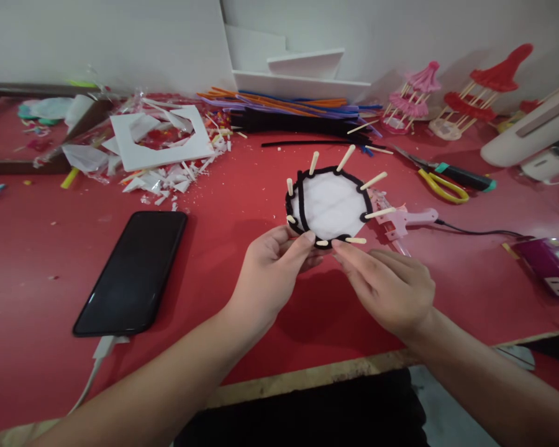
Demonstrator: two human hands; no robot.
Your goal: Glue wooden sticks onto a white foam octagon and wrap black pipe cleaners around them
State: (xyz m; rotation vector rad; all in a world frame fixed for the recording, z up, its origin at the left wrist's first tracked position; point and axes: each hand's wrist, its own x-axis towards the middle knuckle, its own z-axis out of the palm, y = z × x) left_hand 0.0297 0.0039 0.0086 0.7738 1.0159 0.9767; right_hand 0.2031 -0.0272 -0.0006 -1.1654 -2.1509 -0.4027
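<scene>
A round white foam disc (333, 205) is tilted up over the table in front of me. Pale wooden sticks (345, 158) stand out around its rim, and a fuzzy black pipe cleaner (301, 202) runs along the edge between them. One length of it crosses the disc's left side. My left hand (268, 273) grips the near left edge, thumb on top and fingers mostly hidden underneath. With thumb and forefinger, my right hand (386, 285) pinches the black pipe cleaner at the near rim, beside a stick. Behind the disc's right side lies a pink glue gun (395, 217).
A black phone (133, 273) on a white cable lies left. Foam scraps (181, 177) and a cut white frame (121, 149) are behind it. Coloured pipe cleaners (279, 102) line the wall. Yellow-handled pliers (442, 186), a purple power strip (547, 264) and small carousel-like models (475, 99) are right.
</scene>
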